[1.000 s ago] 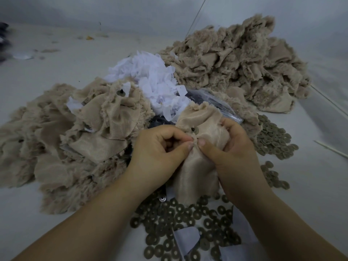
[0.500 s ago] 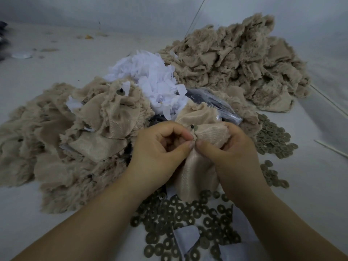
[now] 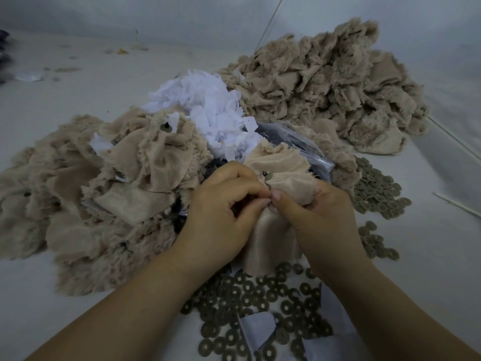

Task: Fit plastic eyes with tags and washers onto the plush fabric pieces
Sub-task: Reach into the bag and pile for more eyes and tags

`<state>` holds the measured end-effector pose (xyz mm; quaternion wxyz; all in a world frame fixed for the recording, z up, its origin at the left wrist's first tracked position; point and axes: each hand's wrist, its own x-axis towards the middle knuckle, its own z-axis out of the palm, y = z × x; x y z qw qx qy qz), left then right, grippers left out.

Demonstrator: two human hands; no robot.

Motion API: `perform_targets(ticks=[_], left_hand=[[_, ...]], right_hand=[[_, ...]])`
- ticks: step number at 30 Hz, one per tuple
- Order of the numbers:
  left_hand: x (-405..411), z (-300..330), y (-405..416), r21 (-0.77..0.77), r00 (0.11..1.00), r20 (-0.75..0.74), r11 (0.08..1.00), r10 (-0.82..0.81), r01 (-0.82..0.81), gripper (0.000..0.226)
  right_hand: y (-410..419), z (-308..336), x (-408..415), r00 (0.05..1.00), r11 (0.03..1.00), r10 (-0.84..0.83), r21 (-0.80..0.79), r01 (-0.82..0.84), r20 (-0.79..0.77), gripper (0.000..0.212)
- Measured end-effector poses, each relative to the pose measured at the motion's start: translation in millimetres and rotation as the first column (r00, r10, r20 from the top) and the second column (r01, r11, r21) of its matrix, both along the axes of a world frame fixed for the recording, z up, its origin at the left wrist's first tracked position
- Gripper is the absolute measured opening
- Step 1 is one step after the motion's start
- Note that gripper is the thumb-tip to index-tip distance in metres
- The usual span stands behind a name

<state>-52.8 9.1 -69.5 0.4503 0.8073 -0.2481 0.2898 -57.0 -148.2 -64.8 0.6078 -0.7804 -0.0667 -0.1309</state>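
I hold a beige plush fabric piece (image 3: 283, 175) at the centre, smooth backing side up. My left hand (image 3: 223, 204) and my right hand (image 3: 320, 217) both pinch it, thumbs meeting at a bunched spot. A small washer (image 3: 267, 176) sits on the backing just above my thumbs. What my fingertips pinch is hidden. Loose olive washers (image 3: 250, 303) lie scattered below my hands. White tags (image 3: 208, 110) are heaped behind the piece.
A beige fabric pile (image 3: 99, 183) lies at the left, one piece showing a fitted washer (image 3: 166, 127). A larger pile (image 3: 322, 84) lies at the back right. More washers (image 3: 377, 191) lie at the right, beside a clear plastic bag (image 3: 296, 142). A thin white stick (image 3: 455, 204) lies far right.
The fabric piece has bunched and sunk slightly between my hands. Both hands have stayed close together, thumbs still meeting at the same spot.
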Motion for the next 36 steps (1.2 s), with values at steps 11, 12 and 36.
perform_targets(ticks=[11,12,36], left_hand=[[0.0,-2.9,-1.8,0.093,0.989,0.124,0.992,0.078,-0.090,0.009],[0.0,-3.0,-1.8,0.089,0.989,0.122,0.992,0.081,-0.093,0.009],[-3.5,0.7,-2.1,-0.341,0.932,-0.340,0.940,-0.126,0.002,0.017]], right_hand=[[6.1,-3.6,0.0,0.967,0.927,-0.096,-0.334,0.173,0.235,0.008],[6.4,-4.5,0.1,0.959,0.918,-0.108,-0.343,0.197,0.263,0.008],[11.0,-6.1,1.8,0.991,0.986,-0.118,-0.112,0.124,0.055,0.013]])
